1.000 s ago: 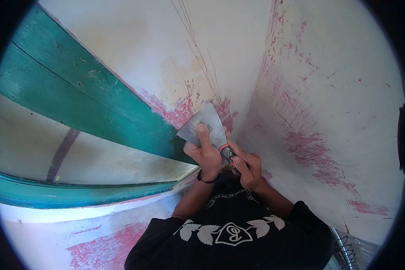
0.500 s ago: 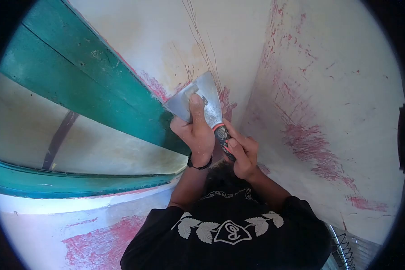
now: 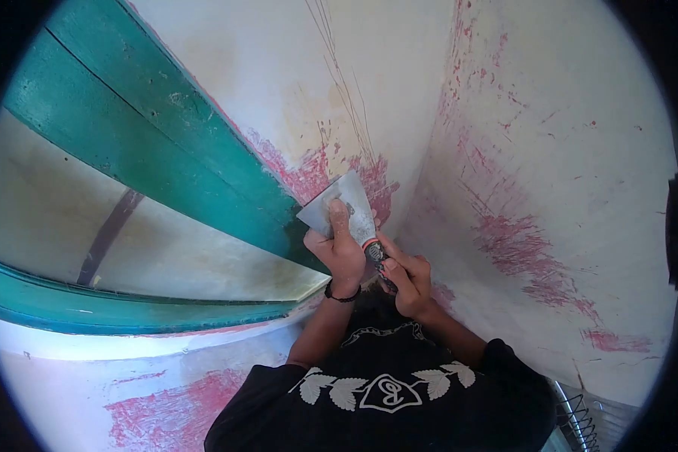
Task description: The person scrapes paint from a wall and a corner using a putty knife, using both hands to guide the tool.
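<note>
Both hands are on a wide paint scraper (image 3: 358, 205) with a metal blade and a black-and-red handle. My left hand (image 3: 343, 255), with a dark bracelet at the wrist, pinches the blade; its thumb lies flat on the metal and its other fingers are mostly hidden behind. My right hand (image 3: 410, 285) is closed round the handle. The blade's broad edge is at the off-white wall (image 3: 399, 68), beside a patch of exposed red (image 3: 309, 175); whether the whole edge touches cannot be made out.
A green wooden frame (image 3: 166, 135) runs close along the left of the blade. Another wall (image 3: 580, 173) with red scratches meets this one in a corner at right. A coiled black wire (image 3: 576, 418) and a metal part are at lower right.
The scraper and both hands have moved down in the view, towards my body. More of the red patch above the blade now shows. Both hands keep their hold.
</note>
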`<state>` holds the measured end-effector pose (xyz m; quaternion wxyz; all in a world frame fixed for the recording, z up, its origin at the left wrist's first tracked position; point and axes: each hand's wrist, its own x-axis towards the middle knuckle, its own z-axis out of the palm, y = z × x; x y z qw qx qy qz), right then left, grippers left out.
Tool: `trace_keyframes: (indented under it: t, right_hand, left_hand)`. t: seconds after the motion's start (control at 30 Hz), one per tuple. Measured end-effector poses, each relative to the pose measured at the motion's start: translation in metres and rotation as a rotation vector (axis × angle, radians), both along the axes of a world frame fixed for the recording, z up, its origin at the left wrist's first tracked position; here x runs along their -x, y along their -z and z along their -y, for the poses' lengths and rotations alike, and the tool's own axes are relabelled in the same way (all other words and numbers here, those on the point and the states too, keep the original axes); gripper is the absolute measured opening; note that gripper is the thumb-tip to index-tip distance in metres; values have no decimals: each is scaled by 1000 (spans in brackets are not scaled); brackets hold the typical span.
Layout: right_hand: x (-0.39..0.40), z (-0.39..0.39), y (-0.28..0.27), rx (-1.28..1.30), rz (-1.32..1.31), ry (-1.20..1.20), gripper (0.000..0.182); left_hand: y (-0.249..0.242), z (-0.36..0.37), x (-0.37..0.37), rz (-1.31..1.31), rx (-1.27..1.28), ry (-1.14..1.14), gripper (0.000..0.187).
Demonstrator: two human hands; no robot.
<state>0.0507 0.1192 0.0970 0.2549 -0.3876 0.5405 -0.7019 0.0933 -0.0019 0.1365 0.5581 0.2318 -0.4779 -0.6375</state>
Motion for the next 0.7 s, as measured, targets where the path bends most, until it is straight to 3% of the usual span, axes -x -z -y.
trace_keyframes:
  t: [0.07,0.17,0.27,0.37,0.47,0.7]
  right_hand:
    - [-5,3,-2,37,102,-13,43]
    - [6,13,-12,115,-186,91,43]
    - [3,19,-30,162,-119,104,44]
    - [0,6,-10,72,-26,29,44]
    - [-2,4,8,48,-105,44,44]
    - [2,11,-18,66,-13,12,43]
  left_hand:
    - [-4,2,1,34,44,-43,29]
    - [-14,18,6,134,293,-186,31]
    - [-18,24,12,73,280,-139,31]
    - [-19,0,3,-60,-7,27,29]
    - [6,1,-1,-68,-12,11,30]
    - [0,20,4,61,198,-73,31]
